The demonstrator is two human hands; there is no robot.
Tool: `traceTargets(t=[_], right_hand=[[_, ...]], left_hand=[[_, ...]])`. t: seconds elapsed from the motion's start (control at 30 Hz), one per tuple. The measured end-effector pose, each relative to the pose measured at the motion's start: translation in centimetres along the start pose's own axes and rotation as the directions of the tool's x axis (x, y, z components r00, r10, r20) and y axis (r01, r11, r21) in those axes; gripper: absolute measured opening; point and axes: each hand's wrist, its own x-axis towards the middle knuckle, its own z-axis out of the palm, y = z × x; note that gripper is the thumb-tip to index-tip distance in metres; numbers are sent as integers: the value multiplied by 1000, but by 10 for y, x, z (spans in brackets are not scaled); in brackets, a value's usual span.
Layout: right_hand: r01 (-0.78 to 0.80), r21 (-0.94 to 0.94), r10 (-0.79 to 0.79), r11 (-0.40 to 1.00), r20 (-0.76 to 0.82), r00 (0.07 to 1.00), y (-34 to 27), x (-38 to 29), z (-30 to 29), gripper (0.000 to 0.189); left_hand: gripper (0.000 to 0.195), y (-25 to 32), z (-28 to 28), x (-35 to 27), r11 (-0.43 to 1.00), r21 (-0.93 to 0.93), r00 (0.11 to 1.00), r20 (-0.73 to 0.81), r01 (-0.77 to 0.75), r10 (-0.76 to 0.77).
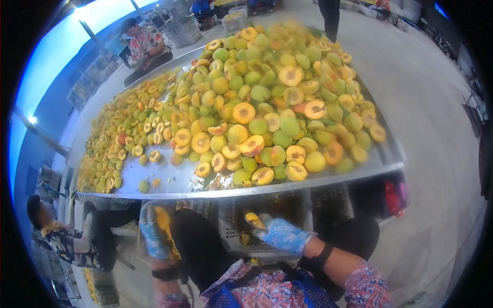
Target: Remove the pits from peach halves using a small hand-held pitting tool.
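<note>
My left hand (154, 233), in a blue patterned glove, is at the left beside my knee, blurred by motion. A yellow peach half (162, 218) rests against its fingers. My right hand (284, 233), in a matching glove, grips another yellow peach half (254, 220) between thumb and fingers, above a plastic crate (231, 233) between my knees. Before me, a metal table (169, 181) bears a large heap of green and yellow peaches (260, 93), many halved with the pit hollow showing.
One person (69, 238) sits at the table's left end; another (146, 46) is at its far left side. Under the tabletop stand dark crates (331, 204) and a red bag (393, 198). Yellow pieces (175, 250) lie low beside my left hand. Stacked crates (181, 29) stand behind.
</note>
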Motion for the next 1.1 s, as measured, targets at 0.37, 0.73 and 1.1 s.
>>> traceTargets(t=[0.37,0.73,1.1], right_hand=[[5,-299,49,954,174,983,-35,-7,-67,38],[84,-209,-31,974,247,969,7,0,-96,48],[96,123,-30,988,-451,892,-5,22,-93,46]], left_hand=[[36,-20,56,47,796,570,936,351,-203,-13],[55,-31,250,40,556,548,506,827,-625,-246],[40,-18,219,20,965,228,754,608,132,-247]])
